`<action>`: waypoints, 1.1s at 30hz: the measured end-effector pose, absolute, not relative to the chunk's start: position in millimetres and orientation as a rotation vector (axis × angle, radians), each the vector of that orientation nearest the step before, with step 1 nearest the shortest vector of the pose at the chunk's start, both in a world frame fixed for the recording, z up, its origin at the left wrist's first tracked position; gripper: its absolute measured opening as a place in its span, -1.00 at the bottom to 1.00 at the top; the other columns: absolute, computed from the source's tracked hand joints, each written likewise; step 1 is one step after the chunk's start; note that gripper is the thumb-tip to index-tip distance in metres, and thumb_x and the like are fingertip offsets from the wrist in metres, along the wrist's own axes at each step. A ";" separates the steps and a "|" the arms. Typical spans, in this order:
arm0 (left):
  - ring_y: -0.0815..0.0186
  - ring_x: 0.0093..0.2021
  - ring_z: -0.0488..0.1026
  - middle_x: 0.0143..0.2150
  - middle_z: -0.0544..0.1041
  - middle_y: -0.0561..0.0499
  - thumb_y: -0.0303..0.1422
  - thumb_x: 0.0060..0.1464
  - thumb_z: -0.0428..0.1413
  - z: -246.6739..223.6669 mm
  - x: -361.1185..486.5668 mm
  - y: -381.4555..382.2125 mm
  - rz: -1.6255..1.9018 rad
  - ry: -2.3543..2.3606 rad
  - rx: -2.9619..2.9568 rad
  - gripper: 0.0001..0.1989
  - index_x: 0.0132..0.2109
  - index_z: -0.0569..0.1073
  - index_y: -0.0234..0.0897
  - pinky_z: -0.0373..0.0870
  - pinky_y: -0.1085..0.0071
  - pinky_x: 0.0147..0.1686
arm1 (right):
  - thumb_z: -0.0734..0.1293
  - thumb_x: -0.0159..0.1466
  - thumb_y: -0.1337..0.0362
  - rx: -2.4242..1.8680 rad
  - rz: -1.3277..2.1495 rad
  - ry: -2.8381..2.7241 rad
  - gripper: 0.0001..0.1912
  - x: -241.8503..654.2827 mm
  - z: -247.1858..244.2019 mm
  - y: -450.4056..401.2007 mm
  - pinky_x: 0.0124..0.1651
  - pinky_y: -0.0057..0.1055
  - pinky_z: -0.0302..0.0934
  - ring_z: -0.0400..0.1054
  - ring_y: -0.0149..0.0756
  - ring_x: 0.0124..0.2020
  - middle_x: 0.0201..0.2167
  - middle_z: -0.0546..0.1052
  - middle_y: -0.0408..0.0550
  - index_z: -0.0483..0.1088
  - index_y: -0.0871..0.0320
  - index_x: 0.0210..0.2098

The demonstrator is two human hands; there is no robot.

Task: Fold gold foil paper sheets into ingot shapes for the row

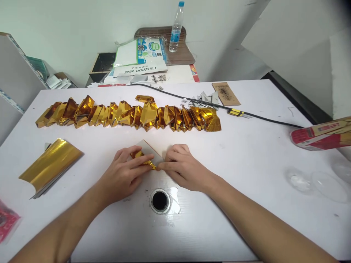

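Between my two hands lies a gold foil paper [148, 149] with its pale grey back facing up and a gold edge folded over. My left hand [126, 170] presses on the folded gold part, fingers bent over it. My right hand [182, 166] pinches the paper's near corner, fingers curled and thumb side hidden. Beyond the hands stretches a long row of folded gold paper pieces [124, 113], packed side by side. A stack of gold foil sheets [52, 164] rests at the left, slightly curved.
A black cable [263, 118] crosses the table's far side, passing a yellow-handled tool [236, 112]. Near it are silver folded pieces [204, 99] and a brown card [226, 94]. A round dark hole [160, 201] sits in front of me. A red package [318, 137] lies right; a water bottle [176, 33] stands behind.
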State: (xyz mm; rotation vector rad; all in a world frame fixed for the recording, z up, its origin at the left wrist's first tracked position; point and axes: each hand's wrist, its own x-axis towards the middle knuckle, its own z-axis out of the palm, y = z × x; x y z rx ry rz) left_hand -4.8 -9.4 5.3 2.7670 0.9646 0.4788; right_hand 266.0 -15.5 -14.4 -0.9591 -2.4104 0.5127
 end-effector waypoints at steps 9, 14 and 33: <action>-0.05 0.43 0.16 0.40 0.41 0.02 -0.59 0.13 -0.02 -2.9 2.3 -14.0 0.363 0.990 2.724 -0.26 0.44 0.32 -0.14 0.16 -0.09 0.37 | 0.24 0.45 0.41 -1.111 0.414 -2.235 -0.72 264.6 -17.3 -15.2 0.04 -0.15 0.06 0.24 -0.17 -0.03 -0.17 0.46 0.00 0.58 0.03 -0.06; -0.03 0.43 0.16 0.40 0.41 0.02 -0.61 0.15 -0.02 -4.2 2.7 -15.3 0.349 1.019 2.708 -0.26 0.45 0.30 -0.11 0.14 -0.08 0.39 | 0.23 0.45 0.39 -1.118 0.413 -2.228 -0.69 265.7 -18.7 -14.1 0.12 -0.10 0.07 0.26 -0.15 0.02 -0.14 0.49 -0.01 0.57 -0.01 0.02; -0.01 0.44 0.14 0.40 0.40 0.08 -0.63 0.20 -0.04 -6.7 2.3 -15.8 0.394 1.019 2.698 -0.30 0.44 0.32 -0.11 0.07 -0.02 0.39 | 0.24 0.47 0.38 -1.088 0.480 -2.170 -0.74 265.7 -17.1 -12.6 0.13 -0.11 0.10 0.31 -0.17 0.03 -0.10 0.57 -0.05 0.55 0.03 -0.02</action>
